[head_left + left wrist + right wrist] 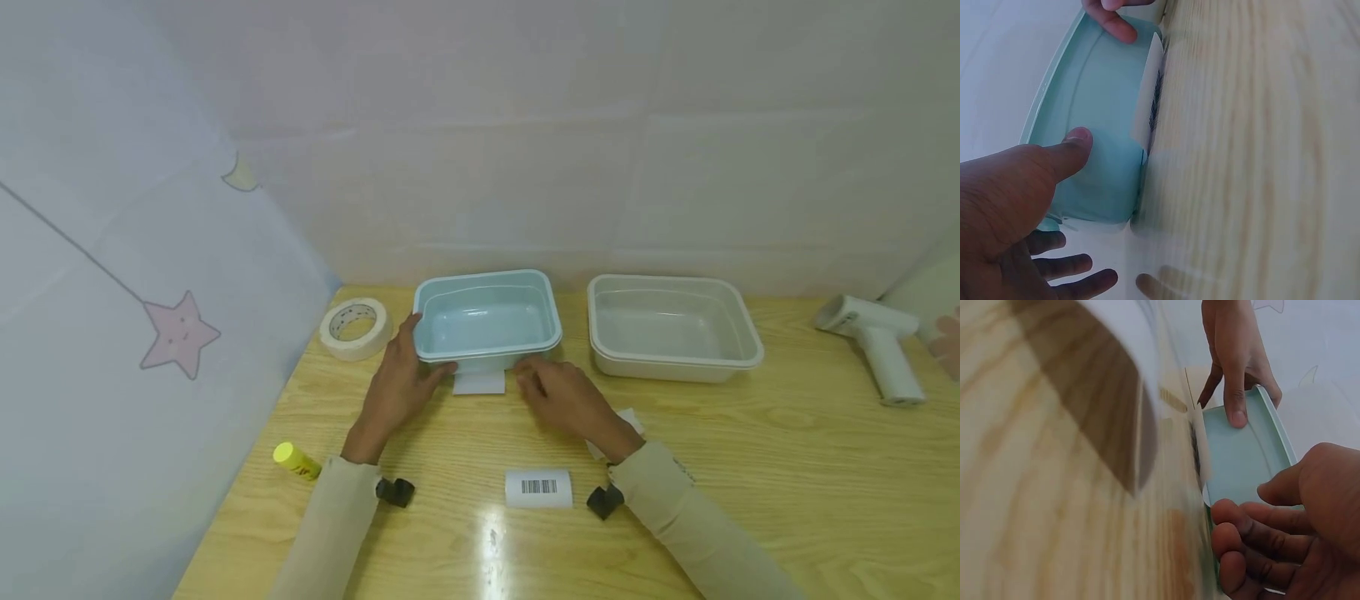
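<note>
A light blue plastic bin [487, 321] stands near the back of the table. My left hand [396, 379] grips its left front corner, the thumb pressing the front wall and the index finger at the left rim. The other left fingers [1088, 284] spread out past the end. A white barcode label [1147, 94] sits along the bin's lower front edge, leaning outward over the wood. At the label's right end is my right hand [566, 396], fingers loosely curled. One fingertip [1124, 31] touches the front wall near its right corner.
A second, off-white bin [667, 367] stands to the right, with a white gun-shaped scanner [885, 346] farther right. A tape roll [370, 340] and a yellow glue stick [296, 461] lie left. Another barcode label [537, 488] lies in front; white paper [632, 419] shows under my right wrist.
</note>
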Demonstrator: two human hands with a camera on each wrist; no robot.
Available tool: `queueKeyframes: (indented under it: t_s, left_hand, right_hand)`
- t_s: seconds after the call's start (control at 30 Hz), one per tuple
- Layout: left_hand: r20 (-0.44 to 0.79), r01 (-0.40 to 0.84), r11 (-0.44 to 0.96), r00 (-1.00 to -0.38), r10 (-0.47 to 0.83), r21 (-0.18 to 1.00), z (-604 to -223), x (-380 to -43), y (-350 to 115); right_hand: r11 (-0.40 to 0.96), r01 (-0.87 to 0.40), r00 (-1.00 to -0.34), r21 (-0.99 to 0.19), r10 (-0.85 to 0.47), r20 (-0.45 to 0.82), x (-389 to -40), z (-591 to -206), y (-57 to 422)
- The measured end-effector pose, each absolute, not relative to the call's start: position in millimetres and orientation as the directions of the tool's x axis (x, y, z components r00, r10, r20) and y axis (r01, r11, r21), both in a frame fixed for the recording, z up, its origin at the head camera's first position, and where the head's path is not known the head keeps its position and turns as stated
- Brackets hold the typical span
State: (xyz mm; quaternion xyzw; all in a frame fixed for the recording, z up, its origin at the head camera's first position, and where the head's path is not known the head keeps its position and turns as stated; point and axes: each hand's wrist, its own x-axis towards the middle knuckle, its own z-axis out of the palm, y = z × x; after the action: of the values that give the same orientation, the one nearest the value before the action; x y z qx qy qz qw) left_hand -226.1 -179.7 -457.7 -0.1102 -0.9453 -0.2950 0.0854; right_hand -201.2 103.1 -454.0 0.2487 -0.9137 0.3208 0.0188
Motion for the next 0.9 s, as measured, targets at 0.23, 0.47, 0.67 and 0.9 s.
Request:
queueKeyframes:
  t_s: [0.23,0.47,0.67,0.9]
  left_hand:
    - [0.207,0.245,0.819,-0.966,0.157,0.519,-456.8,-227.4,-182.3]
    - [0.224,0.269,0.796,-0.959,0.172,0.542,-457.2,-227.4,-181.1]
    - [0.221,0.272,0.794,-0.959,0.177,0.544,-459.6,-228.8,-182.2]
    - [0.206,0.355,0.7,-0.934,0.292,0.619,-453.1,-227.6,-188.3]
  right_hand:
    - [0.671,-0.611,-0.786,-0.421,-0.575,0.225,-201.1,-458.7,88.3]
    - [0.723,-0.625,-0.78,-0.293,-0.569,0.261,-202.0,-460.3,77.1]
    - [0.72,-0.624,-0.778,-0.303,-0.54,0.32,-204.6,-463.1,77.2]
    - [0.703,-0.575,-0.811,-0.418,-0.425,0.401,-204.5,-457.6,84.7]
